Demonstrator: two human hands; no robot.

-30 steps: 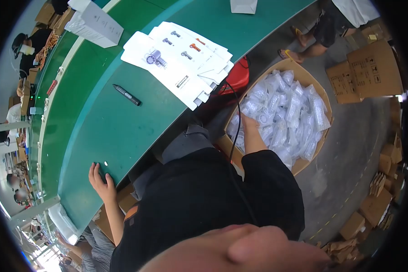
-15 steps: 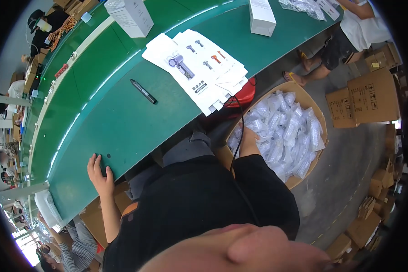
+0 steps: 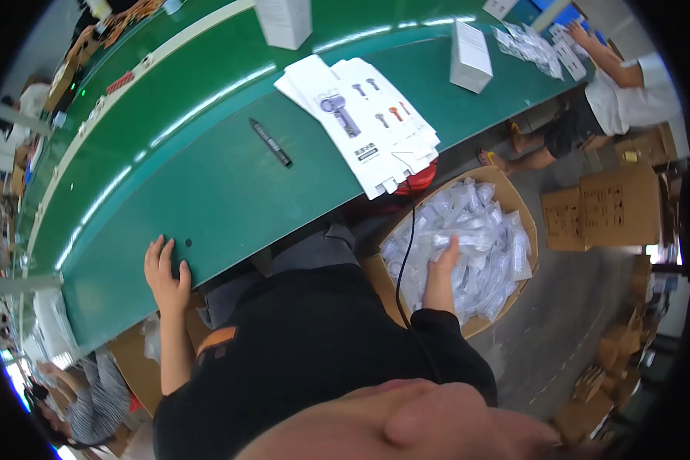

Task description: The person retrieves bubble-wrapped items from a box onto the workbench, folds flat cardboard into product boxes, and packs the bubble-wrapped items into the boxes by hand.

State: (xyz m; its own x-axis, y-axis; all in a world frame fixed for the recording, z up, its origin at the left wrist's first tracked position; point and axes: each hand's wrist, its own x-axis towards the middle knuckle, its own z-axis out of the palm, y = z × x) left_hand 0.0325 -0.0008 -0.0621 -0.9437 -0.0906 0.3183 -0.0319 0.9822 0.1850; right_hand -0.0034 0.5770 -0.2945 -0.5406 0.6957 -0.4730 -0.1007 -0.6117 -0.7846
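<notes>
My left hand rests flat on the edge of the green table, fingers stretched out and holding nothing. Over the big cardboard box at my right side, my right hand is closed on a clear bubble-wrap pouch, thumb on top. What is inside the pouch cannot be made out. Many similar clear pouches fill the box beneath it. A black cable hangs down in front of the box, left of my right hand.
A stack of flat printed cartons and a black marker pen lie on the table. White boxes stand farther back. A co-worker is at the upper right. Brown cartons stand on the floor at right.
My right hand has come up from among the pouches and moved right, now with a pouch in its grip. My left hand stays on the table edge. The view has shifted slightly.
</notes>
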